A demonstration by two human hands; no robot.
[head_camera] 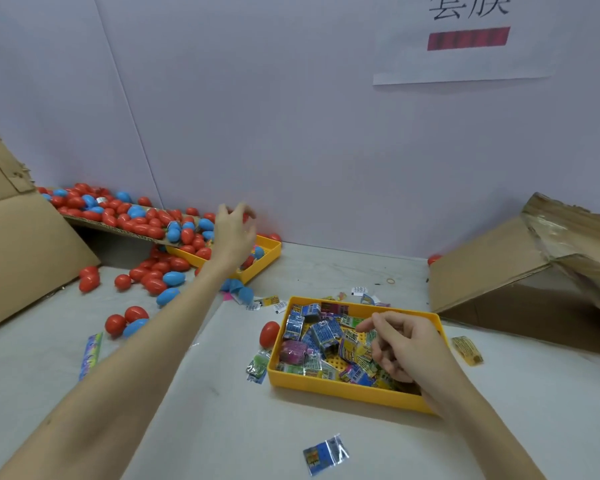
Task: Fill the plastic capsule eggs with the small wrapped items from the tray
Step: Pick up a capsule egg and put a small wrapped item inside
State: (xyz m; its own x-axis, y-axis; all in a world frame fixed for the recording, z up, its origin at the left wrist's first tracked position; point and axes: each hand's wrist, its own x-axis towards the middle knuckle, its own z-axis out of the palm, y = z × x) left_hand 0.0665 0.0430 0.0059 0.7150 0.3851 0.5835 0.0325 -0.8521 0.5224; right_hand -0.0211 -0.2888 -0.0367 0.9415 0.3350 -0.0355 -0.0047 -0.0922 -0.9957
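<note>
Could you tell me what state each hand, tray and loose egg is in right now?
left hand: open, reaching over the far yellow tray, holding nothing
right hand: loosely curled over the near yellow tray; grip unclear
near yellow tray: full of wrapped packets
red egg: closed, beside the near tray

Pale lilac wall (pixel 291 133), white paper sign (pixel 465 57) taped up, grey table (pixel 222 410), cardboard sheets (pixel 21 244) leaning either side
</note>
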